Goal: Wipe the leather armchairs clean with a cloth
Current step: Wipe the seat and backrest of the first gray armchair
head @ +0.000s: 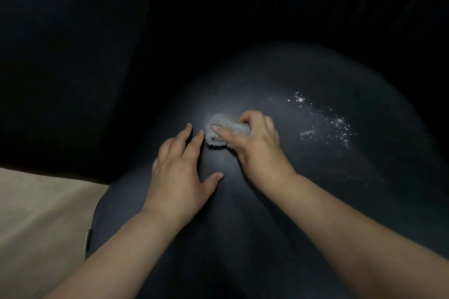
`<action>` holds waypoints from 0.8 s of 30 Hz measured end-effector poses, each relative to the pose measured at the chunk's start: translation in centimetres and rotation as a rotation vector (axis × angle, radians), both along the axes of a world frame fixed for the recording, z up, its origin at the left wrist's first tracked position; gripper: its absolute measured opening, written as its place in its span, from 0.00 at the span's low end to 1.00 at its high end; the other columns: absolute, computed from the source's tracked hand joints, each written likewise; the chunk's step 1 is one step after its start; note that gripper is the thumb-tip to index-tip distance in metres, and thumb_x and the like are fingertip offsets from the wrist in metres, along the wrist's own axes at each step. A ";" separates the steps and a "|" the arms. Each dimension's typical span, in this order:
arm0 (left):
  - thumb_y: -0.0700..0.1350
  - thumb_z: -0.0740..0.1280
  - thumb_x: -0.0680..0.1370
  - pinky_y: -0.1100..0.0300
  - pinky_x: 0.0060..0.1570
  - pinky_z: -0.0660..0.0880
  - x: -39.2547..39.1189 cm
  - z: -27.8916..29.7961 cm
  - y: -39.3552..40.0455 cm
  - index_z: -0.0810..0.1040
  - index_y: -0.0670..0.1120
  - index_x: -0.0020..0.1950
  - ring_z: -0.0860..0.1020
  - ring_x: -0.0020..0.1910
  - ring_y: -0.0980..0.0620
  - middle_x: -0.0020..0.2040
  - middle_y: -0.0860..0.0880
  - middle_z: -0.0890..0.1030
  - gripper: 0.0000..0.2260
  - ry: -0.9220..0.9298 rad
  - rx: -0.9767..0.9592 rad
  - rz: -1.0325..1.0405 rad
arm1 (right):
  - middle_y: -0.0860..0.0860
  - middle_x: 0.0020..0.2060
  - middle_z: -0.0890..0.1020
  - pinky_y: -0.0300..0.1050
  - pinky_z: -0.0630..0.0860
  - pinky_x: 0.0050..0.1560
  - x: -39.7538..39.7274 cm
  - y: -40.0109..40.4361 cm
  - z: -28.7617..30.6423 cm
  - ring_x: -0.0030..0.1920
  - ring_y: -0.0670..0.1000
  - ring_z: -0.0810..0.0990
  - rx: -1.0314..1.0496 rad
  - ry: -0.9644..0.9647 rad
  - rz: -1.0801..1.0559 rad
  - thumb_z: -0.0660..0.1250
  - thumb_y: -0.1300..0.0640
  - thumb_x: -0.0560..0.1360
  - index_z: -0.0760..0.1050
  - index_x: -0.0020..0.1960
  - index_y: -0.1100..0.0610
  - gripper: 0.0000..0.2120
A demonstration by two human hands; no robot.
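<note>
Bunching the small pale cloth [222, 132] in the curled fingers [224, 131] of the right hand [256, 143], the person presses it onto the rounded dark leather of the armchair [303, 189], while the left hand [178, 172] lies flat beside it with fingers spread and straight, holding nothing. The cloth looks light, soft and limp, so it is probably best kept wadded in the palm, since a loose corner would fold under. The leather seems smooth and likely slippery where the glinting droplets or specks [328, 119] lie to the right, well apart from the cloth.
</note>
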State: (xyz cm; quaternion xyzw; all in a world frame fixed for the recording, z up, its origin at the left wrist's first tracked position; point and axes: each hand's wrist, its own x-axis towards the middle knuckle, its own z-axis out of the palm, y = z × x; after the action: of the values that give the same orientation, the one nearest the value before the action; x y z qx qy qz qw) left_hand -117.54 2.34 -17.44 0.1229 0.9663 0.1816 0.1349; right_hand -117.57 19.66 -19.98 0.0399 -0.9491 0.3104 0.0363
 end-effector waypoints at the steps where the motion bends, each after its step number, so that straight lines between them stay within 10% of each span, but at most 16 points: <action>1: 0.62 0.70 0.68 0.51 0.69 0.58 -0.1 0.1 0.3 0.60 0.52 0.76 0.54 0.70 0.51 0.77 0.52 0.56 0.40 0.003 0.004 -0.005 | 0.57 0.56 0.72 0.47 0.66 0.57 -0.6 1.2 0.2 0.56 0.58 0.68 -0.011 -0.009 -0.058 0.62 0.53 0.76 0.77 0.61 0.41 0.15; 7: 0.62 0.70 0.68 0.53 0.69 0.58 -0.4 0.7 3.1 0.61 0.51 0.75 0.54 0.71 0.52 0.76 0.53 0.56 0.39 0.014 0.049 -0.043 | 0.48 0.53 0.64 0.30 0.62 0.60 -1.2 7.5 2.1 0.55 0.50 0.67 -0.175 0.173 -0.488 0.67 0.61 0.75 0.75 0.62 0.42 0.20; 13: 0.61 0.72 0.68 0.56 0.72 0.55 -0.8 0.8 6.8 0.55 0.51 0.77 0.50 0.72 0.55 0.77 0.55 0.52 0.43 -0.036 0.127 -0.108 | 0.57 0.59 0.68 0.52 0.66 0.61 -1.9 12.8 1.2 0.56 0.56 0.65 -0.068 -0.078 -0.898 0.63 0.55 0.77 0.73 0.65 0.49 0.17; 20: 0.65 0.72 0.65 0.55 0.72 0.51 -1.3 -0.2 9.0 0.47 0.51 0.78 0.45 0.72 0.57 0.77 0.56 0.44 0.51 -0.074 0.030 -0.082 | 0.44 0.52 0.67 0.42 0.64 0.54 -3.0 8.0 -0.5 0.53 0.49 0.63 -0.013 -0.017 -0.301 0.63 0.44 0.76 0.74 0.60 0.45 0.13; 24: 0.71 0.67 0.64 0.53 0.72 0.51 -1.3 -0.2 8.6 0.44 0.52 0.78 0.45 0.73 0.54 0.77 0.57 0.42 0.52 -0.042 -0.076 -0.128 | 0.46 0.47 0.66 0.33 0.60 0.44 -5.3 14.0 -0.1 0.54 0.53 0.67 -0.139 0.010 -0.843 0.66 0.43 0.74 0.70 0.52 0.53 0.16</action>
State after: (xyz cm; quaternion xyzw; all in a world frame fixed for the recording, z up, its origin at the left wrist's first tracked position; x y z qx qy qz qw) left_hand -118.83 10.97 -17.61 0.1755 0.9595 0.1384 0.1712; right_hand -122.85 33.64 -20.09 -0.3525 -0.8591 0.3314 0.1669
